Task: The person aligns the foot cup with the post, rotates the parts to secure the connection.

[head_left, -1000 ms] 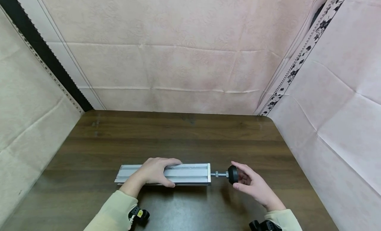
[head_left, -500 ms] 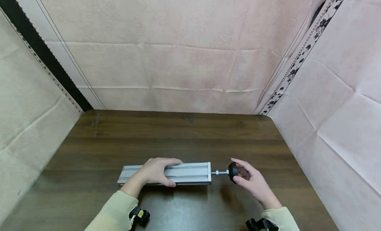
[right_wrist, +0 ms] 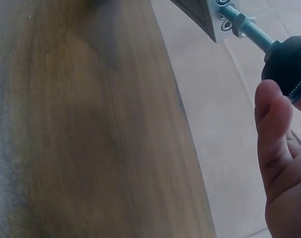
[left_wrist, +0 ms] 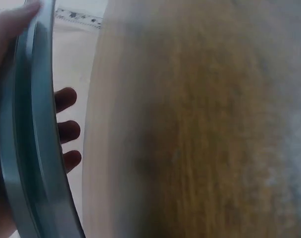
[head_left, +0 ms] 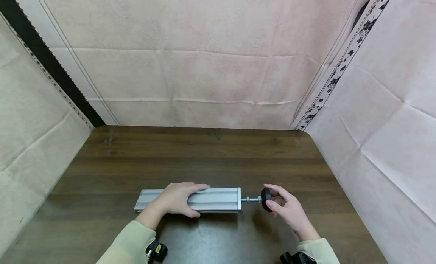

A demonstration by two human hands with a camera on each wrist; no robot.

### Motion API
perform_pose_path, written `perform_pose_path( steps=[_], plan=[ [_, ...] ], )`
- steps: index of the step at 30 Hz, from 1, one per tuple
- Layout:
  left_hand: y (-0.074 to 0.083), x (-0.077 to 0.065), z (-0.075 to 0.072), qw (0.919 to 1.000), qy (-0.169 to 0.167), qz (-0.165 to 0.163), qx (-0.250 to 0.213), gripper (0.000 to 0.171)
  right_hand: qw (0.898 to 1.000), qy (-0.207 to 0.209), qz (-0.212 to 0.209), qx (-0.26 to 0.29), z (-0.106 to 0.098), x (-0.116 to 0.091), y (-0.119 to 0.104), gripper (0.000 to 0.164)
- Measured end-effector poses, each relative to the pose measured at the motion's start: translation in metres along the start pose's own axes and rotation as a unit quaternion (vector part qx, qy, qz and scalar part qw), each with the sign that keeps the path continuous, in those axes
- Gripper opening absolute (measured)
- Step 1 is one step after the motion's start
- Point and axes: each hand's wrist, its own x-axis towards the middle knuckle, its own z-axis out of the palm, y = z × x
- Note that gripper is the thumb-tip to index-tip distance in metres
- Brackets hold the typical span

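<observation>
A silver aluminium profile (head_left: 218, 200) lies crosswise in the head view, held above the wooden table. My left hand (head_left: 177, 199) grips it around the middle; in the left wrist view its fingertips (left_wrist: 69, 131) show past the profile's far edge. From the profile's right end plate sticks a threaded rod with a hex nut (right_wrist: 243, 25). On the rod's outer end sits a round black levelling foot (head_left: 265, 199). My right hand (head_left: 287, 207) pinches that foot between thumb and fingers. In the right wrist view the thumb (right_wrist: 273, 114) lies at the foot's rim.
The brown wooden table (head_left: 204, 154) has rounded far corners. Pale cloth (head_left: 204, 75) hangs behind it, with more cloth along both sides. A black band (head_left: 51, 59) runs down the left and a flower-patterned border (head_left: 335, 80) down the right.
My right fingers have shifted around the black foot, and the thumb now lies further over it. The profile has moved slightly right, while my left hand keeps its grip.
</observation>
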Motion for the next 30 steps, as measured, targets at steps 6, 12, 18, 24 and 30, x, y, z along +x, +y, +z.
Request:
perform_pose_path(
  steps=[6, 12, 18, 24, 30],
  plan=[
    [0.001, -0.001, 0.000, 0.9999, -0.010, -0.005, 0.000, 0.076, 0.999, 0.025, 0.011, 0.023, 0.006, 0.001, 0.000, 0.033],
    [0.000, -0.001, -0.001, 0.9999, 0.000, -0.009, -0.006, 0.074, 0.995, 0.060, 0.067, 0.033, 0.010, 0.005, -0.004, 0.030],
    [0.002, 0.001, -0.007, 0.9999, 0.011, -0.006, 0.006, 0.074, 0.992, 0.064, 0.103, 0.031, 0.009, 0.006, -0.008, 0.030],
    [0.002, 0.003, -0.015, 0.9998, 0.013, -0.011, 0.009, 0.073, 0.998, 0.000, 0.052, 0.021, -0.003, 0.001, -0.004, 0.039],
    [0.000, 0.001, -0.015, 0.9999, -0.002, -0.016, 0.007, 0.074, 0.990, -0.106, -0.095, 0.019, -0.014, -0.006, 0.008, 0.073]
  ],
)
